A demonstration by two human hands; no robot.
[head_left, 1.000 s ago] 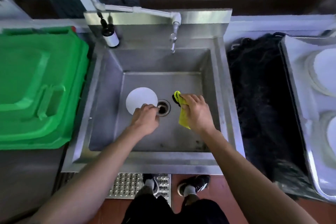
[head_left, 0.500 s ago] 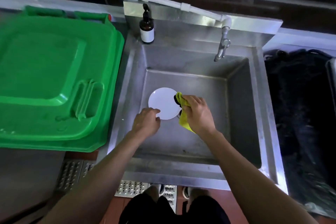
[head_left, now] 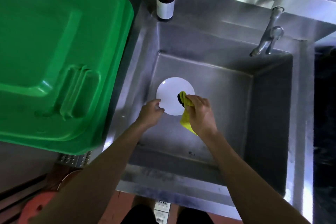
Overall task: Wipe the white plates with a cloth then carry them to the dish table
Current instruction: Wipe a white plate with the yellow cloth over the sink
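A small round white plate (head_left: 171,92) is held over the steel sink (head_left: 227,82). My left hand (head_left: 151,112) grips its lower left rim with curled fingers. My right hand (head_left: 199,112) grips a yellow cloth (head_left: 187,114) with a dark patch and presses its bunched end onto the plate's right side. The cloth's tail hangs below my right hand. The part of the plate under the cloth and my fingers is hidden.
A large green bin lid (head_left: 54,56) lies left of the sink. A brown pump bottle (head_left: 165,0) stands on the sink's back left corner. The tap (head_left: 269,32) hangs over the back right. A dark bag (head_left: 325,114) fills the right edge.
My left hand has lifted the plate off the sink floor and my right hand has brought the cloth onto it. The view has swung left and closer to the sink.
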